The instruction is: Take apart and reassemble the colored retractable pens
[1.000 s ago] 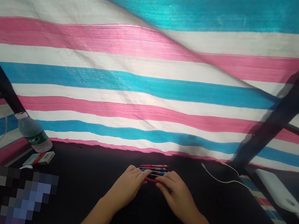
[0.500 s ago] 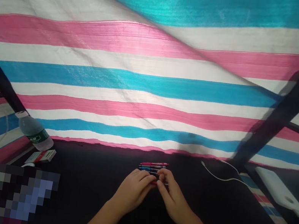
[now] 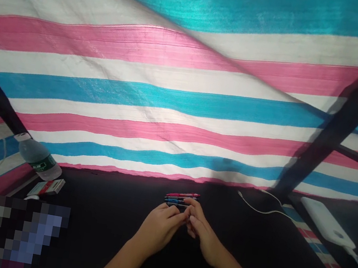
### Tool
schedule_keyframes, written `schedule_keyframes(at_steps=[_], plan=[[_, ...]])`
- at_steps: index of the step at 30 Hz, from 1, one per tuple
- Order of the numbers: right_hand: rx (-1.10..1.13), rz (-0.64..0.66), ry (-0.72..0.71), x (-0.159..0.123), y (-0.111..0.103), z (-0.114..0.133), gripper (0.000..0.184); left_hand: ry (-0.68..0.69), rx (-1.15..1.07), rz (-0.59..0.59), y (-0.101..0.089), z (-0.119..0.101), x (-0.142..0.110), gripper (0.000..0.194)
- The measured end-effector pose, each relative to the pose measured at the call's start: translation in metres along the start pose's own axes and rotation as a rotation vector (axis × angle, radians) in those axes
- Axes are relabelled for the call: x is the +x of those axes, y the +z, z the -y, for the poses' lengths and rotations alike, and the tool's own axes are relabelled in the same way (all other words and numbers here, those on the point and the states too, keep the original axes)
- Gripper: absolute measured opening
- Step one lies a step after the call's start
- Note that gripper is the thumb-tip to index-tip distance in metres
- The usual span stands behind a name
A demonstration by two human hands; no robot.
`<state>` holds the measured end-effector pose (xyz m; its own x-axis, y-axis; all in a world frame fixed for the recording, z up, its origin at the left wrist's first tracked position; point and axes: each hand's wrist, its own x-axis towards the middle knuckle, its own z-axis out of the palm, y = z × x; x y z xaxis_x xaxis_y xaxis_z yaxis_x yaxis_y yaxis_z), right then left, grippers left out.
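Note:
My left hand (image 3: 160, 227) and my right hand (image 3: 202, 230) meet fingertip to fingertip low in the middle, above a black table (image 3: 109, 214). Both are pinched shut where a red pen was held a moment ago; the fingers hide it now. Just beyond the fingertips, a few pens (image 3: 181, 198) lie side by side on the table: a pink one farthest, then blue and dark ones. My right index finger touches the nearest of them.
A striped pink, blue and white tarp (image 3: 178, 97) hangs behind the table. A plastic water bottle (image 3: 39, 159) and a small red-and-white box (image 3: 46, 187) lie at the left. A white cable (image 3: 259, 207) and a white power bank (image 3: 328, 221) lie at the right.
My hands have drawn together from flat and apart into a tight pinch, closing over the red pen. The row of pens behind them has not moved.

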<state>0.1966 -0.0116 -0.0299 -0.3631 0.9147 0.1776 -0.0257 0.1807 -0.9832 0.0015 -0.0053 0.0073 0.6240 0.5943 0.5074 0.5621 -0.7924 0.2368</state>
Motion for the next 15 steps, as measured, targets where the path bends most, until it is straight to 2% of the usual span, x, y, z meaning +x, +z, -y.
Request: schedule_keyframes(at_steps=[3, 10, 15], plan=[[0.102, -0.002, -0.067, 0.007, -0.005, -0.010, 0.050, -0.042, -0.014, -0.041, -0.001, 0.002, -0.001, 0.026], [-0.305, 0.019, -0.143, 0.002, -0.016, 0.002, 0.061, -0.060, 0.097, -0.124, -0.005, 0.008, -0.003, 0.026], [-0.290, 0.055, -0.144, 0.001, -0.012, 0.009, 0.067, -0.055, 0.101, -0.183, -0.004, 0.009, -0.004, 0.028]])
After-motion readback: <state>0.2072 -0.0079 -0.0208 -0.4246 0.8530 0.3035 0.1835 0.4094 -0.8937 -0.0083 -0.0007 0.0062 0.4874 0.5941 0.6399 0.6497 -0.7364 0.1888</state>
